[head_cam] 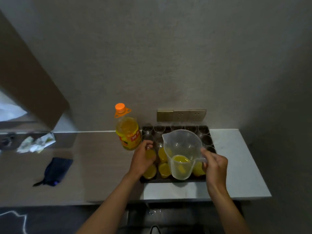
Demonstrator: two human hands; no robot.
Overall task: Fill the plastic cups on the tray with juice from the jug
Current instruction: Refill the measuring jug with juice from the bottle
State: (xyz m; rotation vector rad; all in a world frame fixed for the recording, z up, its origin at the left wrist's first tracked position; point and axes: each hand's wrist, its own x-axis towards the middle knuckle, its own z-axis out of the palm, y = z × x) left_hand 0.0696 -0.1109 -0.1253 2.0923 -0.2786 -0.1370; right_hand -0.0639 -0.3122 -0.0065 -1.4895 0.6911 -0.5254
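A dark tray on the counter carries several clear plastic cups. The near cups hold yellow juice, while the far cups look empty. My right hand grips the handle of a clear plastic jug, held upright above the tray's near side with a little juice at its bottom. My left hand curls round a juice-filled cup at the tray's left edge.
An orange-capped juice bottle stands just left of the tray. A dark cloth and crumpled wrappers lie on the counter's left part. Wall sockets sit behind the tray. The counter's edge runs close to me.
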